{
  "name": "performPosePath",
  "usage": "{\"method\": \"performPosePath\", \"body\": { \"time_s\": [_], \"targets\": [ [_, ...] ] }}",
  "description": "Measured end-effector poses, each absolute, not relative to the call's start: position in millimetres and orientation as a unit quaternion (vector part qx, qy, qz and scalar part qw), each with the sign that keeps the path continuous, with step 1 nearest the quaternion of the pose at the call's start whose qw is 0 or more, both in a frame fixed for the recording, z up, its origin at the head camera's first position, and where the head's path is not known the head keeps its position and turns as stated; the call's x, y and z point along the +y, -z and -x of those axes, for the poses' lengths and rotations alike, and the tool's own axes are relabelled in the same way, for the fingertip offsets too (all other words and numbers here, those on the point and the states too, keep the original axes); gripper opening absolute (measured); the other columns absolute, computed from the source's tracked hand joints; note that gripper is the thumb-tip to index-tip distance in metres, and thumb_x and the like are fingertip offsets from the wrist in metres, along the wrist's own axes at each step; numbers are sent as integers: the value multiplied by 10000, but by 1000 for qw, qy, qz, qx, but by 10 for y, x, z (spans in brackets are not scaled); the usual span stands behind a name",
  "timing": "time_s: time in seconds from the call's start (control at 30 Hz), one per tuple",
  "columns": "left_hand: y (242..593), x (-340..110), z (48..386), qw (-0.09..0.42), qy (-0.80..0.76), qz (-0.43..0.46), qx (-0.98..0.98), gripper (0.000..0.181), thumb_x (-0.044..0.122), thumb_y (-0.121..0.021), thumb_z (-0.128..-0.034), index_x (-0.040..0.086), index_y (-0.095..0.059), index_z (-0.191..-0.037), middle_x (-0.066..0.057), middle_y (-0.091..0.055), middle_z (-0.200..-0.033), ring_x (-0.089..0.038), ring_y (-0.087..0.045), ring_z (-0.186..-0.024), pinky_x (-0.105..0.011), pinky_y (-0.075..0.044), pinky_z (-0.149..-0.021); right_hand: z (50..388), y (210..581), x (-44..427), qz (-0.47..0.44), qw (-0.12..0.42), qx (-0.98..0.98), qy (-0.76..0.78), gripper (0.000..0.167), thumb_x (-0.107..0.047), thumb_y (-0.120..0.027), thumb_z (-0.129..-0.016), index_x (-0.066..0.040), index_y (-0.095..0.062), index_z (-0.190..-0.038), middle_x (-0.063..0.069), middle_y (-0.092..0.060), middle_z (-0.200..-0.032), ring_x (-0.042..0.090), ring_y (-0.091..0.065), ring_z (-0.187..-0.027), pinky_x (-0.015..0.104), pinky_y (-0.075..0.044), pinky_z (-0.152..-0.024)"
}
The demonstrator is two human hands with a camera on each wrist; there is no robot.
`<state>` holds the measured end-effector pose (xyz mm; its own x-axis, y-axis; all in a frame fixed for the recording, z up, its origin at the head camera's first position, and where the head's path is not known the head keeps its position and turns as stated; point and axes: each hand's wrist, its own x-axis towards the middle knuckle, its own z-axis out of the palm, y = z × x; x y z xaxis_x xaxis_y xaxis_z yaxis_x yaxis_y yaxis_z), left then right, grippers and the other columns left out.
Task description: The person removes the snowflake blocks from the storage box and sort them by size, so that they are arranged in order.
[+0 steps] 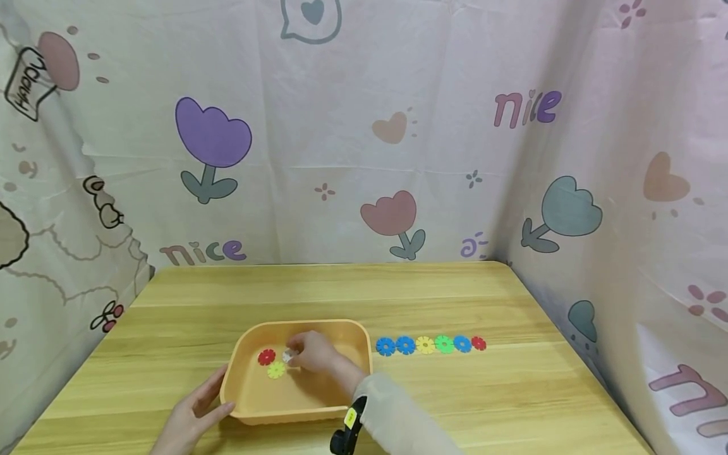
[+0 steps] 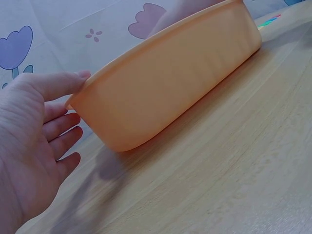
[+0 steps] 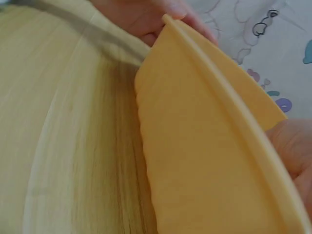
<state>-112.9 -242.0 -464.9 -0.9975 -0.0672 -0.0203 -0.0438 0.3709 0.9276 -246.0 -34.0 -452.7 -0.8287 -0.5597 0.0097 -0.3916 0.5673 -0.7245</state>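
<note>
An orange plastic basin [image 1: 258,398] stands on the table. My left hand [image 1: 192,414] grips its left end; in the left wrist view the thumb lies over the rim of the basin [image 2: 165,83] and the fingers are below it, outside the wall. My right hand [image 1: 317,354] reaches inside and pinches a white notched plastic disc [image 1: 287,356], partly covered by the fingertips. Beside that disc lie a red notched disc [image 1: 266,357] and a yellow notched disc [image 1: 276,370]. The basin wall [image 3: 195,126] hides the right fingertips in the right wrist view.
Right of the basin, several notched discs form a straight row: a blue disc [image 1: 385,345] at the near end, then blue, yellow, green [image 1: 444,344], blue and red [image 1: 479,343]. The wood-grain table [image 1: 512,392] meets a printed curtain [image 1: 318,126] behind and at the sides.
</note>
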Motion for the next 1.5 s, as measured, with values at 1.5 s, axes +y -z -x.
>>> {"method": "performPosePath", "body": {
  "time_s": [1.5],
  "targets": [
    [4635,-2411,1124,-1,537,-48,-842,686,192,-648,-880,-22,-298,-1430,-190,-321,-1423,-337,-326,-1226,-123,-419,-802,2453,4374,-67,297,145,850,409,265,32,-683,-796,-44,-611,-1039,-5,-557,-726,69,-540,-598,184,-481,-540]
  ]
}}
